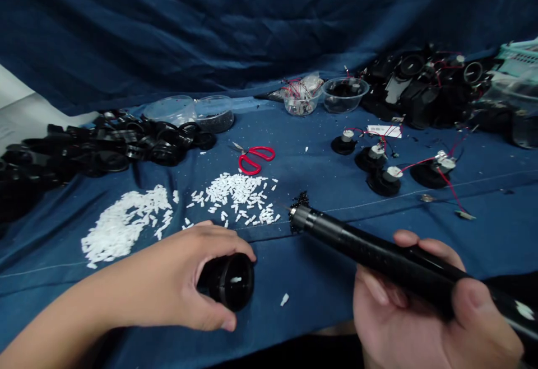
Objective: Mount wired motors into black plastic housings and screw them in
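Blue cloth [319,285], two heaps [126,226], left hand [176,274] holding cylinder [231,282], right hand [403,307] holding soldering-iron [378,251]

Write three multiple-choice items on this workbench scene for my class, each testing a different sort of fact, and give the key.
1. Where do the red-handled scissors lie?
A) in a clear plastic bowl
B) on the blue cloth, beyond the white pieces
C) in the right hand

2. What colour are the small pieces in the two piles?
A) red
B) black
C) white

3. What is the left hand doing?
A) gripping a round black housing
B) lying open and empty
C) holding a soldering iron

Key:
1. B: the scissors lie on the cloth, past the piles.
2. C: both piles show white.
3. A: the fingers wrap around the housing.
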Demonstrator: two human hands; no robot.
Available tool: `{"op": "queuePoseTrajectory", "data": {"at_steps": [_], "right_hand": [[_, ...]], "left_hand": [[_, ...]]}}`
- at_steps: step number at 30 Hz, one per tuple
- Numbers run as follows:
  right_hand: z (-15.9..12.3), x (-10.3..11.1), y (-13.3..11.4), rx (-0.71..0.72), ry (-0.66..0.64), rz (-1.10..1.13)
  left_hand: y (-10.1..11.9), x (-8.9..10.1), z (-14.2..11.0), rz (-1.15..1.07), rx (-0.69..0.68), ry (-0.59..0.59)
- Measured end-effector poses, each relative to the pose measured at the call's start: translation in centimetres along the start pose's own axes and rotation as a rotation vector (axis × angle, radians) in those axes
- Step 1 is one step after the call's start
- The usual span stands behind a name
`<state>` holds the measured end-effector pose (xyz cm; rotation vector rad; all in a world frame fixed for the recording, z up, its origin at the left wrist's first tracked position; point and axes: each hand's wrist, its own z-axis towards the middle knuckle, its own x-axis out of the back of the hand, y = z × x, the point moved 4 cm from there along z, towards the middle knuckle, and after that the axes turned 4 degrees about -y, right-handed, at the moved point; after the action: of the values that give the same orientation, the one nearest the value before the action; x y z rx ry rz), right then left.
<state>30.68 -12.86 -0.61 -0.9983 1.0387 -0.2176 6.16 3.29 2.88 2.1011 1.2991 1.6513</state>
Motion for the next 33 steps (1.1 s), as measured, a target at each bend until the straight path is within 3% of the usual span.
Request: {"op": "queuePoseTrajectory", "data": {"at_steps": [3,16,22,28,33], "right_hand": [[-0.6,-0.2,0.2,0.058,0.1,0.001],[-1.4,-0.5,0.5,0.181,0.223,-0.149],[-1.2,-0.7,0.5,0.155,0.159,-0.163],[-1.4,-0.5,0.6,0.192,0.197,-0.154],[-1.4,0.0,0.3,0.118,0.151,-0.073]], "left_hand": [[-0.2,0.0,-0.1,0.013,0.003,0.016],[0.1,0.1,-0.2,0.004,0.017,0.01],[0.1,0.0,-0.2,-0.016,0.024,0.003],[0.3,0.1,-0.2,-0.002,0.029,-0.001],[0.4,0.2,0.1,0.018,0.013,0.065]]}}
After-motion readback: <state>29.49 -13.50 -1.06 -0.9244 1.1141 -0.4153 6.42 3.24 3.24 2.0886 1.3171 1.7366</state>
